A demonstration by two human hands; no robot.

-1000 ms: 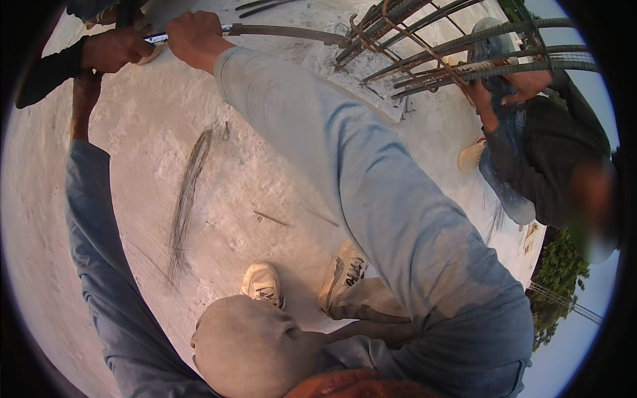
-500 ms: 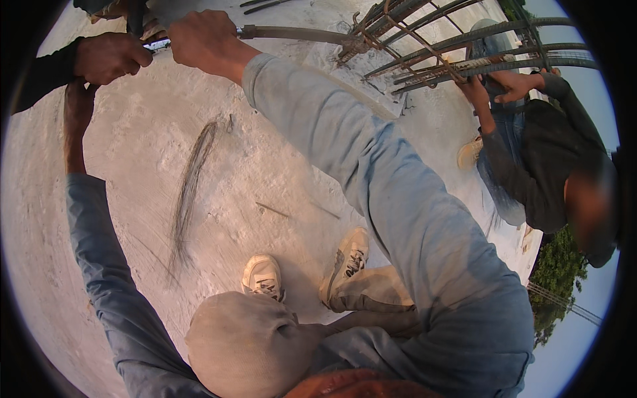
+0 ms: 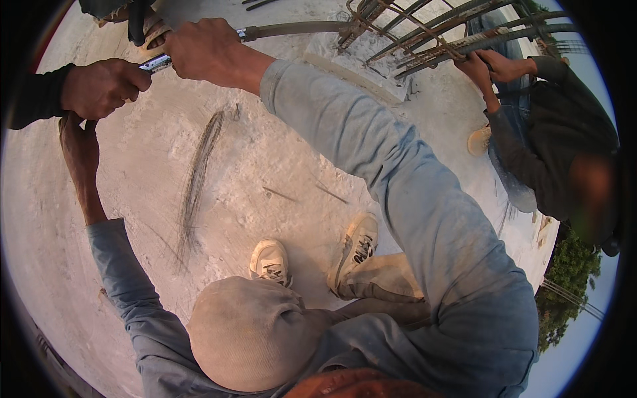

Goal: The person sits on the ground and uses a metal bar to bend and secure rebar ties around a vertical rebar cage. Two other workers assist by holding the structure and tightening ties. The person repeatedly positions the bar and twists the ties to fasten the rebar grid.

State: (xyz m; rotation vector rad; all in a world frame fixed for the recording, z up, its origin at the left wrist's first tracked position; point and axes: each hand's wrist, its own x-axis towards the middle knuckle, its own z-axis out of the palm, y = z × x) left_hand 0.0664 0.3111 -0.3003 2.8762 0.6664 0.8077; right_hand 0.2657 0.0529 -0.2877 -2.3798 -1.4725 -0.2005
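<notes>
My right hand (image 3: pixel 207 54) is closed round a long metal bar (image 3: pixel 298 28) at the upper left. The bar has a shiny section (image 3: pixel 156 63) left of my fist, and its brownish length runs right to a rebar cage (image 3: pixel 405 33). Another person's dark-sleeved hand (image 3: pixel 106 88) grips the bar's left part. My left hand (image 3: pixel 79 140) is raised right below that hand and appears to touch it. That hand covers my left fingers, so their grip is hidden.
A bundle of thin wire (image 3: pixel 202 172) and short rod pieces (image 3: pixel 279 194) lie on the pale concrete floor (image 3: pixel 146 172). At right, a person in black (image 3: pixel 557 142) holds the cage's bars. Another person's foot (image 3: pixel 156 34) stands behind the bar. My shoes (image 3: pixel 271 262) are below.
Both my hands and the dark-sleeved hand have come nearer to me with the bar. More of the shiny section shows between the fists. The view has shifted slightly.
</notes>
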